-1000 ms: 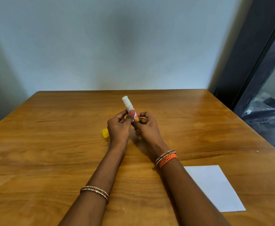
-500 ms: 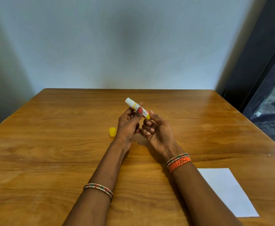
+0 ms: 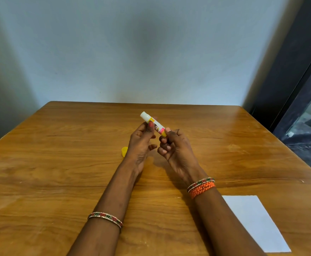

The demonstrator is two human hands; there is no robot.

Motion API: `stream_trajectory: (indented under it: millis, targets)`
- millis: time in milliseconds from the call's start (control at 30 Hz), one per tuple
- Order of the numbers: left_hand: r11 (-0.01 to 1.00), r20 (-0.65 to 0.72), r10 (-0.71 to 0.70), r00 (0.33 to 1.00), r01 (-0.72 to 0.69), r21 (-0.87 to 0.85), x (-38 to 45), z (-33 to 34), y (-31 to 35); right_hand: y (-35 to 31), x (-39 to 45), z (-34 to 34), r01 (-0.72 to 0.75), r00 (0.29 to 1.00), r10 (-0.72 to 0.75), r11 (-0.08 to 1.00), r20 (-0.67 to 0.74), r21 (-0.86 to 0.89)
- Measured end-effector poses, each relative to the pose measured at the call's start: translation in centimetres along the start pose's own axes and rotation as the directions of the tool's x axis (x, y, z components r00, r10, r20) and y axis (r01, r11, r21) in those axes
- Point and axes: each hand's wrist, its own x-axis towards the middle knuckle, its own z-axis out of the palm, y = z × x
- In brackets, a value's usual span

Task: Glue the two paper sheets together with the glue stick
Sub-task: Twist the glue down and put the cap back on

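An uncapped glue stick (image 3: pixel 152 123), white at the tip with a yellow and pink label, is held above the middle of the wooden table (image 3: pixel 58 163), tilted up to the left. My left hand (image 3: pixel 141 143) pinches its upper body between thumb and fingers. My right hand (image 3: pixel 175 146) pinches its yellow base, fingers curled. The yellow cap (image 3: pixel 124 151) lies on the table just left of my left hand, partly hidden by it. A white paper sheet (image 3: pixel 252 222) lies at the near right; whether it is one sheet or two stacked I cannot tell.
A pale wall rises behind the table's far edge. A dark door frame and glass pane (image 3: pixel 302 89) stand at the right, beyond the table's right edge.
The glue stick has tipped from nearly upright to slanting up-left. My right hand turned palm-up and took hold of the base again. The view shifted slightly.
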Motion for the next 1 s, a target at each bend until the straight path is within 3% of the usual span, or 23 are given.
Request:
stream_trajectory:
  millis: [100, 267, 333, 400, 500, 567, 733, 833, 1000]
  targets:
    - [0.996, 0.067, 0.0, 0.998, 0.006, -0.092, 0.17, -0.36, 0.04, 0.02, -0.04, 0.02, -0.02, 1.0, 0.019, 0.999, 0.009, 0.044]
    - [1.0, -0.19, -0.029, 0.981, 0.03, 0.003, 0.38, -0.22, -0.06, -0.26, 0.13, -0.16, 0.098, 0.995, -0.094, 0.959, 0.027, -0.267]
    - [1.0, -0.229, -0.01, 0.973, 0.015, 0.021, 0.29, -0.02, -0.3, -0.11, 0.16, -0.15, 0.096, 0.995, -0.094, 0.962, 0.021, -0.254]
    - [1.0, -0.171, -0.003, 0.985, 0.005, 0.009, 0.26, 0.1, -0.44, 0.08, 0.13, -0.15, 0.05, 0.999, -0.05, 0.987, 0.006, -0.153]
    - [0.996, 0.051, 0.013, 0.999, -0.008, -0.093, 0.38, 0.09, -0.4, 0.01, 0.18, -0.19, 0.011, 1.0, -0.011, 1.0, -0.001, -0.027]
    - [0.992, 0.12, 0.026, 0.992, -0.011, -0.129, 0.37, 0.18, -0.48, -0.13, 0.14, -0.11, 0.017, 1.0, -0.017, 1.0, -0.006, -0.013]
    - [0.999, -0.077, -0.037, 0.996, 0.039, 0.035, 0.39, 0.24, -0.49, 0.05, -0.11, 0.27, 0.203, 0.969, -0.239, 0.912, -0.058, -0.357]
    - [0.997, -0.105, -0.062, 0.993, 0.067, 0.044, 0.09, 0.41, -0.42, -0.07, -0.25, 0.31, 0.234, 0.957, -0.287, 0.841, -0.035, -0.488]
    - [0.998, 0.048, -0.045, 0.998, 0.046, -0.036, 0.1, 0.23, -0.33, -0.4, -0.5, 0.12, 0.098, 0.993, -0.11, 0.975, -0.046, -0.2]
